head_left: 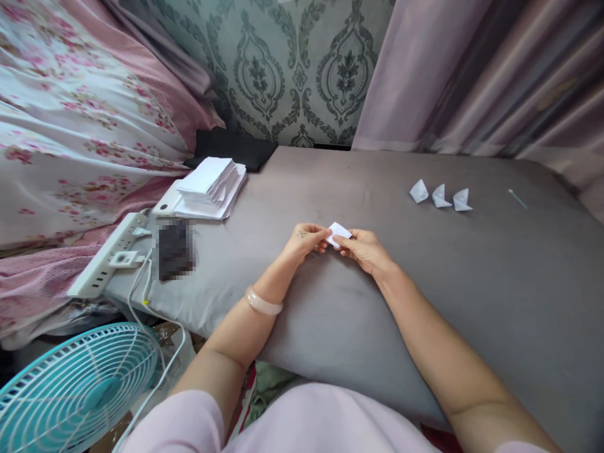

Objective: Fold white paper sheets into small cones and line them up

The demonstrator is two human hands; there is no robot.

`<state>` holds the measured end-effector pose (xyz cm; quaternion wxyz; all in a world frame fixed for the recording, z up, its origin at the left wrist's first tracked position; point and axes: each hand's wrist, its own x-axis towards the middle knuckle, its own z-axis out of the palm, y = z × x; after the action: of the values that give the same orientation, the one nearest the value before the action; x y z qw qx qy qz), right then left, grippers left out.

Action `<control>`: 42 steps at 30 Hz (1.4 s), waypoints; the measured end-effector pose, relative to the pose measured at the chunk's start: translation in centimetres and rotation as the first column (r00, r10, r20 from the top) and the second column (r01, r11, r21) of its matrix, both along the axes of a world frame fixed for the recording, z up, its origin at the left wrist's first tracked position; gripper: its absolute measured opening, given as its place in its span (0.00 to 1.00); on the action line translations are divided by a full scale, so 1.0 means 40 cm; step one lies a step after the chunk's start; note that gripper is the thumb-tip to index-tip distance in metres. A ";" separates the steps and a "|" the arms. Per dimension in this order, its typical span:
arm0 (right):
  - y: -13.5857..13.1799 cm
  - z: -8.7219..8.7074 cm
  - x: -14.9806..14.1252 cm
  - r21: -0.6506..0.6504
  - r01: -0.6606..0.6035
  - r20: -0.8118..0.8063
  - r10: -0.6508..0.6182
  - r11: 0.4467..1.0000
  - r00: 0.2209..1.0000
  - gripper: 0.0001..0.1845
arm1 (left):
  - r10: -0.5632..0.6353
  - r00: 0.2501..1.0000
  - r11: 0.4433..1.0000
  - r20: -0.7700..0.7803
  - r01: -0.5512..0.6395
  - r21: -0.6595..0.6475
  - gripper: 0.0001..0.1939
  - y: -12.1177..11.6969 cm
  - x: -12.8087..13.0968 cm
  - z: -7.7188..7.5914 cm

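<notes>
A small folded piece of white paper (pixel 339 233) is held between both hands above the grey cloth surface. My left hand (pixel 307 240) pinches its left corner between thumb and fingers. On the other side, my right hand (pixel 364 248) grips the right edge, thumb lying across the front face. The fingers behind the paper are partly hidden. Farther right, three folded paper boats stand in a row: the left boat (pixel 419 191), the middle boat (pixel 441 196) and the right boat (pixel 462 200).
A stack of white paper sheets (pixel 207 176) lies at the back left, by a black cloth (pixel 236 148). Nearer are a power strip (pixel 97 267) with cables, a dark blurred object (pixel 175 250) and a blue fan (pixel 101 393). A thin white stick (pixel 518 199) rests far right.
</notes>
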<state>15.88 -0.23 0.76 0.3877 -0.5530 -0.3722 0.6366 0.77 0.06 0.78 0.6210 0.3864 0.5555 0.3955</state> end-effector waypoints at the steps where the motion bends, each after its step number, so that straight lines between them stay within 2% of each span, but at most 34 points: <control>1: 0.000 -0.003 -0.001 0.008 0.005 0.017 -0.005 1.000 1.000 0.06 | -0.016 1.000 1.000 -0.006 0.016 0.015 0.06 0.000 -0.003 -0.003; 6: -0.004 -0.002 -0.001 0.033 -0.023 0.030 0.022 0.999 0.999 0.05 | -0.011 0.983 0.987 -0.184 0.040 0.153 0.06 -0.002 -0.012 -0.009; 14: -0.008 0.009 0.009 0.010 -0.082 -0.075 0.082 0.997 0.994 0.12 | 0.034 0.992 0.997 -0.123 -0.026 0.068 0.06 0.007 -0.010 -0.012; 22: -0.008 0.003 0.013 0.050 -0.065 0.068 0.061 0.997 0.996 0.12 | -0.017 1.000 0.998 -0.024 0.018 0.061 0.03 0.007 -0.006 -0.006; 24: -0.007 0.006 0.014 0.052 -0.098 0.080 0.094 0.994 0.992 0.11 | -0.014 0.998 0.997 -0.058 0.018 0.075 0.03 0.006 -0.006 -0.005; 28: -0.001 0.005 0.015 0.074 -0.101 0.176 0.087 0.992 0.981 0.02 | -0.039 0.983 0.994 -0.181 0.056 0.092 0.05 0.004 -0.008 -0.007; 30: 0.003 -0.003 0.016 0.097 -0.087 0.255 0.059 0.992 0.965 0.05 | -0.066 0.968 0.990 -0.244 0.094 0.103 0.07 0.004 -0.008 -0.010; 33: 0.004 -0.017 0.020 0.163 -0.086 0.401 0.014 0.983 0.916 0.06 | -0.072 0.918 0.970 -0.389 0.156 0.188 0.08 0.002 -0.005 -0.014; 35: 0.000 -0.021 0.023 0.216 -0.091 0.485 -0.026 0.972 0.874 0.07 | -0.019 0.852 0.938 -0.522 0.197 0.287 0.07 0.000 -0.001 -0.019; 38: -0.009 -0.025 0.026 0.290 -0.170 0.694 -0.084 0.942 0.715 0.06 | 0.075 0.722 0.869 -0.688 0.290 0.400 0.06 -0.005 0.003 -0.030; 40: -0.014 -0.030 0.027 0.369 -0.282 0.800 -0.148 0.885 0.582 0.05 | 0.114 0.641 0.823 -0.759 0.367 0.433 0.10 -0.008 0.003 -0.035; 41: -0.015 -0.034 0.027 0.420 -0.352 0.816 -0.179 0.836 0.549 0.08 | 0.125 0.606 0.794 -0.785 0.413 0.445 0.12 -0.009 0.002 -0.037; 42: -0.014 -0.040 0.026 0.473 -0.416 0.811 -0.198 0.777 0.551 0.11 | 0.125 0.577 0.760 -0.807 0.467 0.452 0.12 -0.008 0.000 -0.037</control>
<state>16.93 -0.80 -0.84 0.2810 -0.5990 -0.7314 0.1651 0.79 -0.27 -0.70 0.1763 0.7586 0.5651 0.2721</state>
